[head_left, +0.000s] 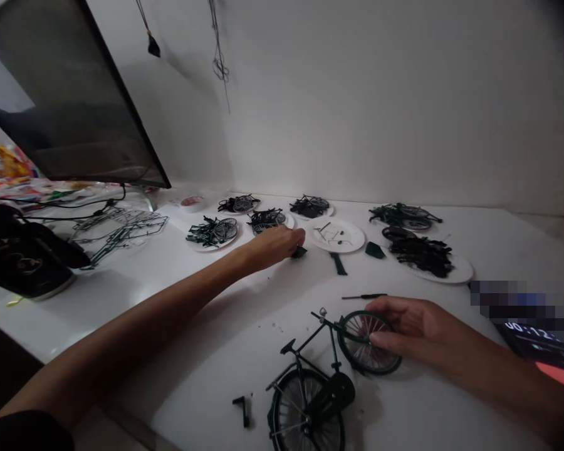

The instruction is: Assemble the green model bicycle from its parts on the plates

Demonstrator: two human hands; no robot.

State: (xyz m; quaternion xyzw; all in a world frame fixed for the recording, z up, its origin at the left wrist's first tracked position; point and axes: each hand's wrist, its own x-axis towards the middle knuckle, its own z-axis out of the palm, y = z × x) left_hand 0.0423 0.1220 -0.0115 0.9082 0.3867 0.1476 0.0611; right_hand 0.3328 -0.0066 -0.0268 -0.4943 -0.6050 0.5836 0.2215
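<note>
A dark green model bicycle [331, 388] stands near the front of the white table, its front wheel [369, 343] to the right. My right hand [408, 326] is closed on that front wheel, thumb on the near side and fingers behind. Farther back, my left hand [282, 243] reaches to a small dark green piece [299, 252], its fingers pressed together at the piece. Beside it are a green strip-shaped part [338, 264] and another flat green part [375, 250]. A thin screwdriver [364, 296] lies behind the front wheel.
Several white plates with dark bicycle parts [461, 268] line the back of the table. One plate [317, 237] holds small thin pieces. A monitor [75, 94], black container [23, 257] and green frames [126, 232] are left; a phone [531, 338] is right. A small black part [244, 411] lies in front.
</note>
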